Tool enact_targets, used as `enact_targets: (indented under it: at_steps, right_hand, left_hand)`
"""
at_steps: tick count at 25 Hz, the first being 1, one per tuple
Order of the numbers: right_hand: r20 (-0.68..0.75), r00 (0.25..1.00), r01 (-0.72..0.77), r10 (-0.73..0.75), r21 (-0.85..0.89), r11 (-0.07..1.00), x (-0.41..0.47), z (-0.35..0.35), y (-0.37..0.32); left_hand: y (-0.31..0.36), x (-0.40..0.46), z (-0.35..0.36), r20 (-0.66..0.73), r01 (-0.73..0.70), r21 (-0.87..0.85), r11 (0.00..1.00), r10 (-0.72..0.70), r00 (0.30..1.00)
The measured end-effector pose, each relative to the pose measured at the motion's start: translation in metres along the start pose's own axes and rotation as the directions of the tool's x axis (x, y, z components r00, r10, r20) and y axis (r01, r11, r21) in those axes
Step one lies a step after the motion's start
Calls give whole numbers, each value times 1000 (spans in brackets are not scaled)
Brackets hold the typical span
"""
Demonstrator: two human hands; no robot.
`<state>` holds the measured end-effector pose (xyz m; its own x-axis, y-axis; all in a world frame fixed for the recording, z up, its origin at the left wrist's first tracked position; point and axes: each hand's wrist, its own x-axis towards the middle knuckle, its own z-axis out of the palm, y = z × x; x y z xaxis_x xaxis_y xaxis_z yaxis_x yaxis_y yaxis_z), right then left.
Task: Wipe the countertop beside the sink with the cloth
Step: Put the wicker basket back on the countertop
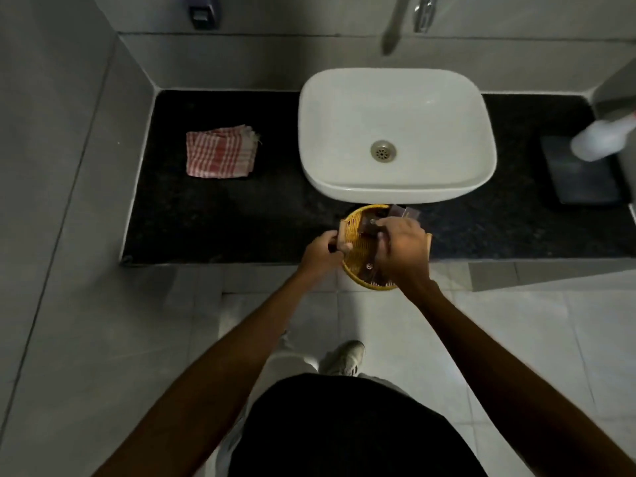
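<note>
Room: grey tiled walls, pale tiled floor, dim light.
Countertop [213, 215]: black speckled stone, running wall to wall.
Sink [395, 132]: white basin on top of the counter, metal drain in the middle.
Cloth [220, 151]: red-and-white check, folded into a rough square with frayed edges, lying flat on the counter left of the sink, well apart from both hands.
Basket [354, 228]: yellow woven, round, at the counter's front edge below the sink, dark items inside.
Left hand [321, 251]: fingers closed around the basket's left handle.
Right hand [402, 249]: curled over the basket, pinching a small dark item.
Bottle [602, 137]: white, far right, blurred.
</note>
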<state>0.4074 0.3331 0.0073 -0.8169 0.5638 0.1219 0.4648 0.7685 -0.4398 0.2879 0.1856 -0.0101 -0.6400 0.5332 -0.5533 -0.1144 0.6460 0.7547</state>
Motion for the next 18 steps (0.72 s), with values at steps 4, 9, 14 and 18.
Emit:
enact_targets:
  at_steps: [4,9,14,18]
  right_hand:
    - [187,849,-506,494,22,862,-15,-11,44]
    - [262,865,-474,428,149,868,-18,8,19]
    - [368,883,-400,290,272,875,3,61,-83]
    - [431,882,-360,191,355,863,47,101,-173]
  left_hand:
    - [13,-2,20,-115,25,171,985,-6,993]
    - [-12,-16,-24,-215,35,207,978,11,977]
    - [-58,-33,-130,-421,167,171,971,-81,904]
    - [-86,-24,-222,-580,229,95,969,-133,803]
